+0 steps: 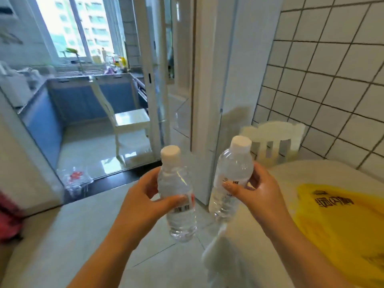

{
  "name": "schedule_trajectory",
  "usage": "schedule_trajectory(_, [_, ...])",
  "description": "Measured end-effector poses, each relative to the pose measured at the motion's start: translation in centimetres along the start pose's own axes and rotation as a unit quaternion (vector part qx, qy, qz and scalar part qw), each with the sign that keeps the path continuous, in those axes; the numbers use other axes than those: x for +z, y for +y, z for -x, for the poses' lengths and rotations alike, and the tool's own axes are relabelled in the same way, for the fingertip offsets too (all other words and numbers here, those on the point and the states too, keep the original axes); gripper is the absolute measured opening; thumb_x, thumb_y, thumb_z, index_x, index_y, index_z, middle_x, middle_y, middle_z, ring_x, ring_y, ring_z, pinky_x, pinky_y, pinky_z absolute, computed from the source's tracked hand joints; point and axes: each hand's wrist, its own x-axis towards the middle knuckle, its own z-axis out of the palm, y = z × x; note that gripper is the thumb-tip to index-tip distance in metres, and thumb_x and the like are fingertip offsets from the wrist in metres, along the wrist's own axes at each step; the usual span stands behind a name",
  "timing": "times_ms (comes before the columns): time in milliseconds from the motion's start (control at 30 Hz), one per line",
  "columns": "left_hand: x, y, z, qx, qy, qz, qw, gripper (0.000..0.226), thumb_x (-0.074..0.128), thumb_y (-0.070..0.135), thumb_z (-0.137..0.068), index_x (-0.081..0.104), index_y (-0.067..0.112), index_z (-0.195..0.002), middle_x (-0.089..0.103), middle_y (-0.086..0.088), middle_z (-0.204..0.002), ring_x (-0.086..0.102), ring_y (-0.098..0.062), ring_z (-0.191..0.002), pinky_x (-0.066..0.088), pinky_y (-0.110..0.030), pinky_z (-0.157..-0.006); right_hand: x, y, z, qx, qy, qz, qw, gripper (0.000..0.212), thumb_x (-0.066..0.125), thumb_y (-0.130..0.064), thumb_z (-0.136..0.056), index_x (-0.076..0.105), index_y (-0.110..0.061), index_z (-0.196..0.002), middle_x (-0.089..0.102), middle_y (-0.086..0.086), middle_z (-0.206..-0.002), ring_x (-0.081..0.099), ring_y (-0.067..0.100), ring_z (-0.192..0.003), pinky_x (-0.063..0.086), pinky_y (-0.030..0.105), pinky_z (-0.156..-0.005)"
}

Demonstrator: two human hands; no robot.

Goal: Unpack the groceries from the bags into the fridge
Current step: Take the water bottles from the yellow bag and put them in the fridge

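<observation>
My left hand (145,202) grips a clear water bottle (178,204) with a white cap and a barcode on its label. My right hand (259,194) holds a second clear water bottle (230,179), also white-capped. Both bottles are upright and held side by side in front of me, above the floor. A yellow grocery bag (340,225) with printed writing lies flat on the white table (291,173) at my right. No fridge shows in this view.
A white chair (274,138) stands against the tiled wall behind the table. Another white chair (124,119) sits past a glass sliding door (155,80) in the kitchen with blue cabinets. A clear plastic bag (76,179) lies on the floor at the threshold.
</observation>
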Motion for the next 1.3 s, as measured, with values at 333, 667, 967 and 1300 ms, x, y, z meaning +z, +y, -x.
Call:
schedule_trajectory(333, [-18.2, -3.7, -4.9, -0.002, 0.109, -0.029, 0.994, 0.073, 0.079, 0.035, -0.057, 0.052, 0.035, -0.125, 0.062, 0.014, -0.119, 0.059, -0.007, -0.109, 0.050, -0.029, -0.090, 19.5, -2.7, -7.1, -0.056, -0.098, -0.014, 0.994, 0.049, 0.077, -0.014, -0.071, 0.052, -0.036, -0.108, 0.059, -0.022, -0.104, 0.056, -0.016, -0.087, 0.044, 0.000, -0.064])
schedule_trajectory(667, [-33.6, -4.9, -16.2, 0.052, 0.118, -0.030, 0.991, 0.067, 0.079, 0.033, -0.058, 0.054, 0.040, -0.119, 0.065, 0.019, -0.112, 0.061, -0.002, -0.104, 0.054, -0.025, -0.084, 36.0, -4.8, -16.4, -0.086, -0.098, -0.056, 0.990, 0.050, 0.076, -0.007, -0.071, 0.056, -0.030, -0.110, 0.065, -0.016, -0.104, 0.061, -0.010, -0.090, 0.047, 0.004, -0.065])
schedule_trajectory(967, [-37.1, -8.0, -30.8, 0.049, 0.111, -0.017, 0.992, 0.072, 0.082, 0.032, -0.054, 0.055, 0.037, -0.121, 0.065, 0.018, -0.114, 0.061, -0.003, -0.106, 0.049, -0.015, -0.082, 42.0, -2.9, -29.4, -0.084, -0.060, -0.065, 0.993, 0.049, 0.076, -0.006, -0.071, 0.058, -0.038, -0.103, 0.066, -0.019, -0.098, 0.061, -0.011, -0.087, 0.048, 0.008, -0.061])
schedule_trajectory(1300, [-34.9, -5.1, -55.8, 0.095, 0.080, -0.004, 0.992, 0.058, 0.082, 0.028, -0.051, 0.055, 0.046, -0.100, 0.062, 0.041, -0.086, 0.059, 0.016, -0.087, 0.043, -0.001, -0.055, 43.0, -1.1, -52.8, -0.101, 0.012, -0.106, 0.989, 0.049, 0.076, -0.008, -0.070, 0.058, -0.035, -0.107, 0.066, -0.015, -0.105, 0.060, -0.006, -0.093, 0.042, 0.014, -0.071])
